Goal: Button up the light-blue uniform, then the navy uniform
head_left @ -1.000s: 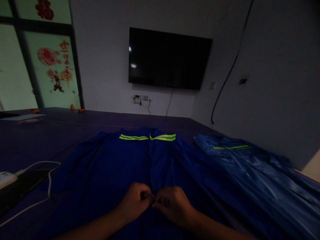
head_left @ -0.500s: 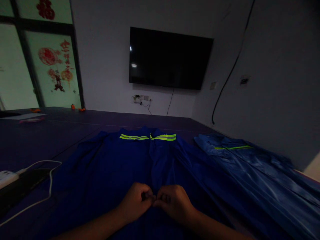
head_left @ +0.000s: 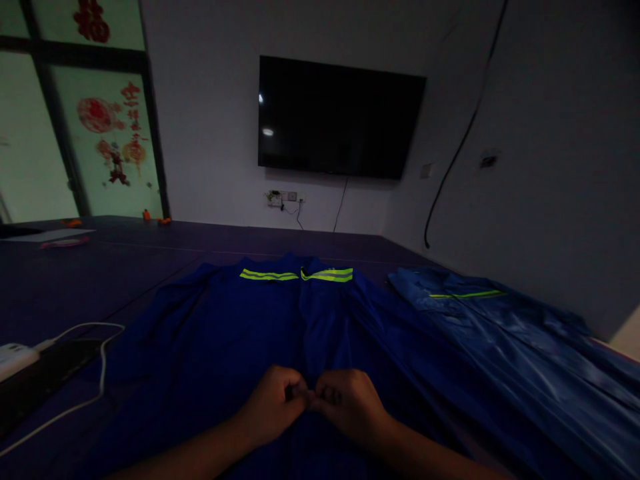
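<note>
A dark blue work jacket (head_left: 235, 347) lies spread out before me, with yellow-green reflective strips (head_left: 327, 275) across its chest. Low on its front opening, my left hand (head_left: 280, 400) is closed, thumb and finger pinched together at the jacket's edge. My right hand (head_left: 350, 403) pinches the same spot from the other side, so the fingertips of both hands meet. Dim light and the fingers hide the small part of the jacket front between them.
To the right lies a second, lighter blue garment (head_left: 500, 333) with a yellow-green strip. A white power strip (head_left: 17, 360) and its white cable (head_left: 103, 373) are at the left. Small orange objects (head_left: 163, 221) sit by the door. A television (head_left: 340, 117) hangs on the wall.
Both hands stay pinched at almost the same place on the jacket front. The view has shifted very slightly; nothing else visibly moves.
</note>
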Tool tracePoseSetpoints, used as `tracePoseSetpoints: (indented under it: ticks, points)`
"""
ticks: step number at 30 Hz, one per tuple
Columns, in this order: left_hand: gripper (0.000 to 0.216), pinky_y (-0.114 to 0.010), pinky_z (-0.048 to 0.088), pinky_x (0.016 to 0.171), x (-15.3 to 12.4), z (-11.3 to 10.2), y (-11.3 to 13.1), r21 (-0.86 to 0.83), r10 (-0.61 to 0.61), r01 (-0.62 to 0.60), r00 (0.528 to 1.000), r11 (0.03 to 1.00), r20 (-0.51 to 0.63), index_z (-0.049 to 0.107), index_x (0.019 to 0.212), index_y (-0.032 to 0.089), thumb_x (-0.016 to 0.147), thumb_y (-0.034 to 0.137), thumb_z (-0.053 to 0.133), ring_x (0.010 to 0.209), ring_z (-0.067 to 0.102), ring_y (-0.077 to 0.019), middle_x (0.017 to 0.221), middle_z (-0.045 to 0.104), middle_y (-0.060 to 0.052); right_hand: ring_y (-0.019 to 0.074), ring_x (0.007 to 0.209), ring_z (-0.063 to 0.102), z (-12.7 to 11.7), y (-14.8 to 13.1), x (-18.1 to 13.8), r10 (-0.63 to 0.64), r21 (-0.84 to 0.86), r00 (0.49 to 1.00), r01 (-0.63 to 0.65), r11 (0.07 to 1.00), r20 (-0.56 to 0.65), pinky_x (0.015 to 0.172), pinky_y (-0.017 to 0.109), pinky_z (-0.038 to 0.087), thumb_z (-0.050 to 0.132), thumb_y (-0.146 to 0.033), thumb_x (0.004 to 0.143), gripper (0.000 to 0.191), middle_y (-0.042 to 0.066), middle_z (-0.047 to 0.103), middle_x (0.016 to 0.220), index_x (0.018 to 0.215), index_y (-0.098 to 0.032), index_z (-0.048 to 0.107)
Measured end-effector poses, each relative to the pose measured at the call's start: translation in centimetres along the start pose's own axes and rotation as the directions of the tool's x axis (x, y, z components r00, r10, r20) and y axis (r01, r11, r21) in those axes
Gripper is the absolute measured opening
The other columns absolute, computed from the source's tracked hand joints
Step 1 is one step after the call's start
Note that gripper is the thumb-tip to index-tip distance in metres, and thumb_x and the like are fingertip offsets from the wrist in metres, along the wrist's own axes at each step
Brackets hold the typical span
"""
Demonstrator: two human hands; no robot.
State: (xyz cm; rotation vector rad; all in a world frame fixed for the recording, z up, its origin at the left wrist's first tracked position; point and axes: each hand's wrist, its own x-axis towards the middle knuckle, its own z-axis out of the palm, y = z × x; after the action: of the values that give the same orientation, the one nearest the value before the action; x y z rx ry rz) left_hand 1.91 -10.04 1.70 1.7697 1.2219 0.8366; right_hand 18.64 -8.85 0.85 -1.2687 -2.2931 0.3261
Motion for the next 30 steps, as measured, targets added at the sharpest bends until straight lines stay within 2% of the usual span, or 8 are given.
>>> tracePoseSetpoints:
  ticks: [10, 14, 18, 20, 22, 24, 27, 30]
  points:
    - [0.027, -0.020, 0.026, 0.049, 0.0, 0.0, -0.1, -0.058, -0.026, 0.026, 1.000, 0.998, -0.003, 0.055, 0.056, 0.012, 0.068, 0.036, 0.055, 0.052, 0.039, -0.0079, 0.051, 0.045, 0.004, 0.0069, 0.049, 0.051, 0.0, 0.3, 0.0, -0.023, 0.021, 0.999, 0.023, 1.000, 0.024, 0.046, 0.018, 0.028, 0.063, -0.035, 0.071, 0.016, -0.004, 0.060, 0.055, 0.067, -0.020, 0.063]
    - [0.038, -0.020, 0.023, 0.045, 0.0, -0.2, 0.2, -0.145, -0.084, 0.087, 0.996, 0.986, 0.020, 0.051, 0.053, 0.014, 0.066, 0.049, 0.056, 0.045, 0.036, -0.0066, 0.044, 0.041, 0.006, 0.0074, 0.050, 0.052, -0.3, 0.3, -0.1, -0.043, 0.020, 0.999, 0.042, 0.999, 0.018, 0.046, 0.018, 0.028, 0.065, -0.043, 0.068, 0.022, -0.004, 0.060, 0.056, 0.069, -0.020, 0.064]
    - [0.045, -0.019, 0.021, 0.039, 0.2, -0.2, 0.0, -0.290, -0.132, 0.145, 0.989, 0.946, 0.065, 0.050, 0.061, 0.015, 0.065, 0.059, 0.053, 0.034, 0.033, -0.0047, 0.039, 0.041, 0.008, 0.0079, 0.048, 0.051, -0.6, 0.0, -0.5, -0.177, -0.030, 0.984, 0.176, 0.984, -0.012, 0.046, 0.020, 0.029, 0.060, -0.052, 0.071, 0.033, -0.002, 0.059, 0.054, 0.066, -0.019, 0.061]
    - [0.045, -0.018, 0.022, 0.037, 0.3, -0.2, -0.2, -0.354, -0.139, 0.170, 0.984, 0.920, 0.112, 0.050, 0.068, 0.015, 0.065, 0.060, 0.053, 0.031, 0.035, -0.0045, 0.042, 0.045, 0.008, 0.0086, 0.050, 0.052, -0.8, -0.4, -1.0, -0.353, -0.065, 0.936, 0.353, 0.933, 0.008, 0.049, 0.021, 0.030, 0.055, -0.054, 0.074, 0.037, -0.001, 0.060, 0.055, 0.063, -0.019, 0.059]
    - [0.046, -0.018, 0.024, 0.034, 0.3, -0.2, -0.3, -0.388, -0.136, 0.203, 0.972, 0.899, 0.194, 0.048, 0.073, 0.016, 0.062, 0.059, 0.057, 0.029, 0.039, -0.0055, 0.045, 0.049, 0.008, 0.0095, 0.053, 0.054, -1.0, -0.9, -1.6, -0.533, -0.105, 0.843, 0.537, 0.837, 0.065, 0.051, 0.023, 0.031, 0.051, -0.054, 0.077, 0.038, -0.001, 0.060, 0.057, 0.065, -0.019, 0.059]
    - [0.045, -0.017, 0.023, 0.032, 0.3, -0.4, -0.2, -0.376, -0.131, 0.241, 0.946, 0.895, 0.296, 0.046, 0.074, 0.016, 0.061, 0.058, 0.059, 0.028, 0.042, -0.0063, 0.046, 0.051, 0.008, 0.0089, 0.050, 0.051, -1.3, -1.5, -2.1, -0.651, -0.156, 0.744, 0.668, 0.728, 0.150, 0.048, 0.025, 0.028, 0.044, -0.044, 0.085, 0.034, -0.002, 0.059, 0.055, 0.067, -0.020, 0.058]
    - [0.043, -0.016, 0.019, 0.031, -0.1, -0.7, 0.4, -0.300, -0.141, 0.287, 0.893, 0.910, 0.427, 0.044, 0.069, 0.016, 0.062, 0.056, 0.061, 0.026, 0.040, -0.0057, 0.041, 0.049, 0.008, 0.0078, 0.045, 0.045, -1.8, -2.4, -2.6, -0.710, -0.208, 0.649, 0.760, 0.615, 0.274, 0.045, 0.026, 0.024, 0.036, -0.028, 0.090, 0.033, -0.003, 0.056, 0.052, 0.063, -0.020, 0.055]
    - [0.044, -0.016, 0.020, 0.031, -0.6, -0.9, 1.0, -0.222, -0.174, 0.319, 0.848, 0.921, 0.500, 0.044, 0.066, 0.016, 0.061, 0.056, 0.062, 0.024, 0.036, -0.0049, 0.037, 0.046, 0.009, 0.0082, 0.047, 0.045, -1.9, -2.6, -2.8, -0.708, -0.205, 0.629, 0.776, 0.597, 0.321, 0.045, 0.025, 0.024, 0.036, -0.027, 0.090, 0.030, -0.003, 0.057, 0.055, 0.068, -0.021, 0.055]
